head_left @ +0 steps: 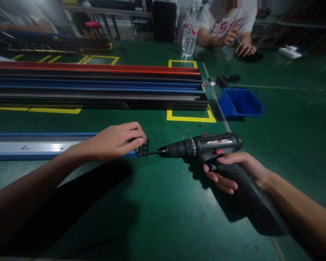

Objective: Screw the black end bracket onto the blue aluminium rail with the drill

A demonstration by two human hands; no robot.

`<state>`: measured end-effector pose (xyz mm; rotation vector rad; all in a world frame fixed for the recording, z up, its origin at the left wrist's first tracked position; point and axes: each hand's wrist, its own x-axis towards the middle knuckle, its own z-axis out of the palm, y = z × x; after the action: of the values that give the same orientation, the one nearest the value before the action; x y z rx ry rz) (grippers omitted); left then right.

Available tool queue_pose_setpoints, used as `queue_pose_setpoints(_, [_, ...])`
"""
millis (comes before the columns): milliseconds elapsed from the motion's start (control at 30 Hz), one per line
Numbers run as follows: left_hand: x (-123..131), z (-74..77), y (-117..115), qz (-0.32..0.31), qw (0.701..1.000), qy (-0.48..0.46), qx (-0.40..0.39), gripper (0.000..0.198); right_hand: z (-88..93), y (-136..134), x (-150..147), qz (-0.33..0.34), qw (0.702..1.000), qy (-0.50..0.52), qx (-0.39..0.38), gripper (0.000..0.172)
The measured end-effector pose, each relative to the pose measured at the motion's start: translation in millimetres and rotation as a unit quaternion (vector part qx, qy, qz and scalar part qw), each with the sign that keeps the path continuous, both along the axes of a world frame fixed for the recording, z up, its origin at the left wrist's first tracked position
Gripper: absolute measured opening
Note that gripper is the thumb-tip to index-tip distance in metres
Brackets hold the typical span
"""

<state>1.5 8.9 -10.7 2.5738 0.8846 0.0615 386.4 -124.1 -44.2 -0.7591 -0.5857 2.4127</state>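
My right hand is wrapped round the grip of a black cordless drill, its index finger at the trigger. The drill lies level and points left, with a long thin bit in its chuck. The bit's tip meets a small black bracket at the end of a blue and silver rail. My left hand rests over that end of the rail, fingers closed on the bracket and rail end. Its palm hides part of the rail. Whether a screw sits at the bit's tip is too small to tell.
Behind lie several long rails in red, blue and black, above yellow tape marks. A blue bin stands right of them. A small dark screw lies nearby. Bottles and a seated person are across the green table.
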Motion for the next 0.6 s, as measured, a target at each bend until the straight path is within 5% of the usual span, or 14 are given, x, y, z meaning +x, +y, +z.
queue_pose_setpoints(600, [-0.1,0.3,0.1,-0.002,1.0,-0.001,-0.001,0.049,-1.6,-0.2,0.3,0.003,1.0,-0.001,0.018,0.037])
